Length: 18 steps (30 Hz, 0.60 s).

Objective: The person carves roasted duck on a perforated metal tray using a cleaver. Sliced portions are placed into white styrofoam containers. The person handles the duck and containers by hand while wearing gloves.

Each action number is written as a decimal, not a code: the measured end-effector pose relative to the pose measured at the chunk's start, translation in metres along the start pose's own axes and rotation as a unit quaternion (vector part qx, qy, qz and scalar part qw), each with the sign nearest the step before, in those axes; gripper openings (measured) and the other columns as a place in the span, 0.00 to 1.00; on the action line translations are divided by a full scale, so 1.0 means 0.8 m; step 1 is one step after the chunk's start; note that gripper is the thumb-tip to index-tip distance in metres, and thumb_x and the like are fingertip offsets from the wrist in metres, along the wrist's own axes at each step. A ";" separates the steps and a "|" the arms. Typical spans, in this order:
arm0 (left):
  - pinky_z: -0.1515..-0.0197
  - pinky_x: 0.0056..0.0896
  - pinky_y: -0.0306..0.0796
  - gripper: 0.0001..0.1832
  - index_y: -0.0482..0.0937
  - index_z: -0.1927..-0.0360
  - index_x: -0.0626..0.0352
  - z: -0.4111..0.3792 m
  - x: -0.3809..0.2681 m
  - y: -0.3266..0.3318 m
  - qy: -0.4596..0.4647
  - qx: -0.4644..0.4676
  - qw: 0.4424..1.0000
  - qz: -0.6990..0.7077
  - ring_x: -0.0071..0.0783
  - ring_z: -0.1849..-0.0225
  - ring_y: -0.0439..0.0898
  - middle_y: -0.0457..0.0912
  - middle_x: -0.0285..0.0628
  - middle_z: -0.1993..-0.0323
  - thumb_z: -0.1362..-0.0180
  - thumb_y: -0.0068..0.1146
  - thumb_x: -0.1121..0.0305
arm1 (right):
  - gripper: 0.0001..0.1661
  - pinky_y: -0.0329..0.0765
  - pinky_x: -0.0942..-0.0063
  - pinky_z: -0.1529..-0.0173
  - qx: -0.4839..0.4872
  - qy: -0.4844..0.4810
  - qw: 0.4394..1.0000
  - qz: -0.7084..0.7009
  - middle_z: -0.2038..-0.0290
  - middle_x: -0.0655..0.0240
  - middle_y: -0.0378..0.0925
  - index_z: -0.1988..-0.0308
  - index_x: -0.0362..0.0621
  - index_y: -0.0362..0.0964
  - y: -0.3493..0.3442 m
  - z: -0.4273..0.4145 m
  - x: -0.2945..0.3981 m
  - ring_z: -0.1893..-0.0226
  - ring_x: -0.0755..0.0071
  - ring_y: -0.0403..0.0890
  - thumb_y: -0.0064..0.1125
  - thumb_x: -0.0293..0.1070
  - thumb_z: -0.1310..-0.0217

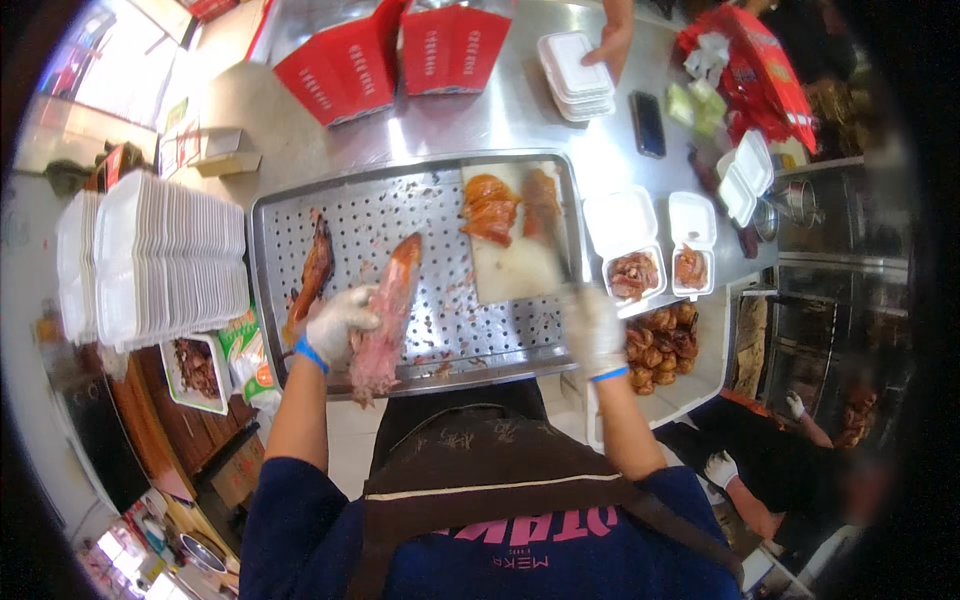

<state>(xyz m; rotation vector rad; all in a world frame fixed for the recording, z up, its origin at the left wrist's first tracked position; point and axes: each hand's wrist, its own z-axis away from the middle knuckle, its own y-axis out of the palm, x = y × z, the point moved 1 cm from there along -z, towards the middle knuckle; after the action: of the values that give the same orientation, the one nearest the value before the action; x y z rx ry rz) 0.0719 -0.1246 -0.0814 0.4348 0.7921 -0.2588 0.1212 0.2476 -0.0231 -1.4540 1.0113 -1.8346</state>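
Note:
My left hand (341, 326), in a white glove with a blue band, holds a long piece of roast poultry (390, 319), pink meat below and browned skin at its top. My gloved right hand (595, 330) is closed at the right rim of the perforated metal tray (442, 180); a blurred, knife-like blade seems to extend up from it. On the cutting board (510, 274) inside the tray lie a browned, sliced portion of meat (489, 208) and a second portion (540, 201). A dark roasted piece (315, 262) rests at the tray's left.
Stacked foam boxes (172, 259) stand left. Two open foam boxes with meat (634, 274) (690, 266) sit right of the tray, above a bin of roasted meat (660, 349). Beyond are red cartons (454, 49), a phone (647, 124) and another person's hand (611, 45) on closed boxes. Another gloved person works lower right.

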 end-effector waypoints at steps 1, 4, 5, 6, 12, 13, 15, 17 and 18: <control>0.52 0.29 0.72 0.29 0.74 0.45 0.68 -0.013 0.018 -0.012 -0.024 0.013 0.999 -0.029 0.30 0.58 0.78 0.80 0.38 0.57 0.55 0.58 0.75 | 0.22 0.78 0.54 0.65 0.056 -0.079 0.995 0.037 0.75 0.53 0.80 0.68 0.40 0.75 0.031 0.005 0.019 0.71 0.52 0.82 0.51 0.48 0.31; 0.52 0.33 0.73 0.28 0.75 0.44 0.64 -0.026 0.021 -0.023 -0.050 0.031 0.980 -0.191 0.41 0.59 0.80 0.82 0.49 0.59 0.54 0.55 0.74 | 0.23 0.77 0.50 0.64 0.203 -0.096 0.967 0.121 0.73 0.47 0.79 0.69 0.39 0.75 0.078 0.005 0.075 0.69 0.43 0.82 0.52 0.49 0.33; 0.51 0.34 0.73 0.28 0.75 0.43 0.64 -0.018 0.000 -0.008 -0.034 -0.037 0.955 -0.293 0.44 0.58 0.80 0.82 0.51 0.58 0.53 0.57 0.72 | 0.23 0.77 0.50 0.63 0.210 -0.100 0.965 0.120 0.73 0.47 0.79 0.69 0.39 0.75 0.107 0.006 0.058 0.69 0.43 0.81 0.52 0.50 0.33; 0.49 0.36 0.73 0.29 0.74 0.42 0.63 -0.005 -0.021 0.009 -0.021 -0.110 0.915 -0.389 0.47 0.57 0.80 0.82 0.54 0.58 0.52 0.58 0.71 | 0.24 0.77 0.50 0.63 0.219 -0.107 0.963 0.118 0.73 0.47 0.79 0.69 0.39 0.75 0.127 0.008 0.053 0.69 0.42 0.81 0.52 0.50 0.33; 0.40 0.50 0.66 0.26 0.75 0.43 0.54 -0.014 0.030 0.097 0.146 -0.329 0.660 -0.659 0.45 0.50 0.78 0.80 0.46 0.54 0.45 0.59 0.59 | 0.23 0.77 0.49 0.62 0.223 -0.112 0.960 0.127 0.72 0.44 0.79 0.66 0.36 0.76 0.100 0.022 0.079 0.68 0.41 0.81 0.51 0.48 0.33; 0.39 0.51 0.65 0.25 0.75 0.43 0.55 -0.027 0.047 0.087 0.152 -0.323 0.683 -0.637 0.45 0.50 0.77 0.80 0.45 0.54 0.45 0.58 0.60 | 0.24 0.76 0.48 0.62 0.216 -0.114 0.962 0.119 0.72 0.43 0.79 0.66 0.35 0.76 0.094 0.025 0.083 0.68 0.40 0.81 0.51 0.48 0.32; 0.39 0.50 0.65 0.23 0.76 0.45 0.56 -0.030 0.053 0.085 0.165 -0.314 0.702 -0.617 0.44 0.51 0.77 0.80 0.44 0.56 0.45 0.57 0.62 | 0.23 0.77 0.49 0.60 0.249 -0.100 0.954 0.133 0.71 0.43 0.79 0.64 0.35 0.75 0.093 0.030 0.082 0.67 0.40 0.81 0.50 0.48 0.32; 0.41 0.48 0.67 0.20 0.76 0.48 0.57 -0.029 0.046 0.088 0.178 -0.314 0.693 -0.624 0.43 0.54 0.78 0.80 0.44 0.59 0.44 0.55 0.63 | 0.23 0.77 0.49 0.60 0.256 -0.090 0.955 0.121 0.71 0.43 0.79 0.63 0.35 0.74 0.111 0.031 0.082 0.67 0.39 0.81 0.49 0.47 0.31; 0.42 0.46 0.68 0.19 0.77 0.49 0.57 -0.032 0.047 0.087 0.153 -0.308 0.695 -0.632 0.43 0.55 0.78 0.80 0.44 0.60 0.44 0.55 0.64 | 0.22 0.77 0.49 0.59 0.256 -0.058 0.961 0.090 0.70 0.43 0.79 0.62 0.35 0.73 0.124 0.024 0.099 0.66 0.38 0.81 0.49 0.46 0.31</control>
<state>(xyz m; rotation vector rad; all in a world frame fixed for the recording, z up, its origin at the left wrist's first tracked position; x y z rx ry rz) 0.1082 -0.0535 -0.1056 -0.8325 1.3554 -1.1860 0.1199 0.1252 -0.0623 -1.1000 0.5322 -1.6910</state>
